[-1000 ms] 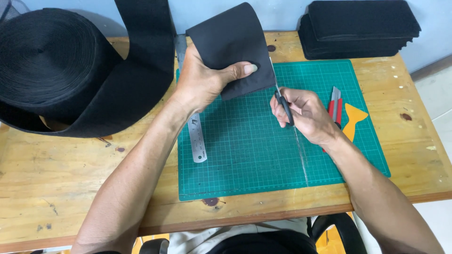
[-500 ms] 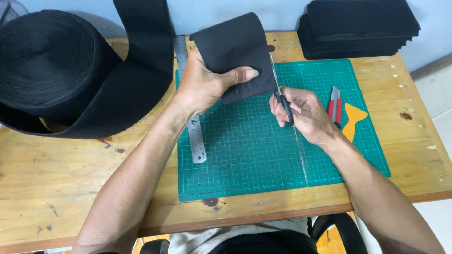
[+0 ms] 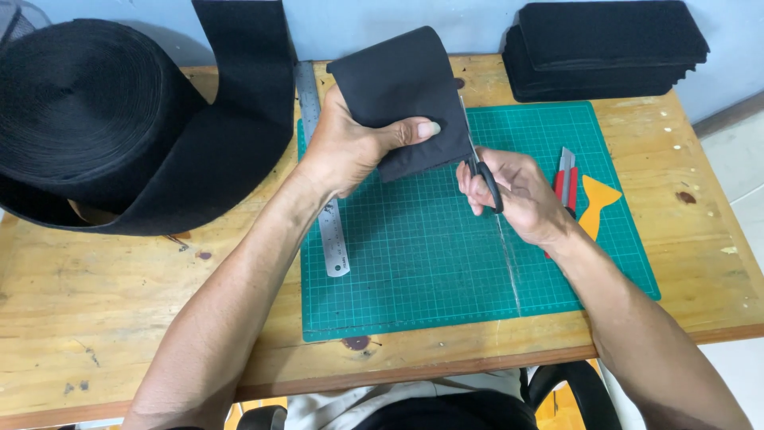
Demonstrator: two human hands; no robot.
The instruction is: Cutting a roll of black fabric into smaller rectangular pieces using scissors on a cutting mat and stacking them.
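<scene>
Left hand (image 3: 350, 147) pinches the black fabric strip (image 3: 402, 95): soft, light, floppy; hold near the cut. Right hand (image 3: 517, 191) grips scissors (image 3: 481, 171).

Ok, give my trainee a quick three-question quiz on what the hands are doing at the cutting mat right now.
1. Which hand holds the black-handled scissors?
2. True or false: the steel ruler lies along the mat's right edge.
3. What does the left hand grip?

Key:
1. The right hand.
2. False; it lies along the left edge of the green gridded cutting mat.
3. The folded end of the wide black fabric strip, thumb on top.
</scene>
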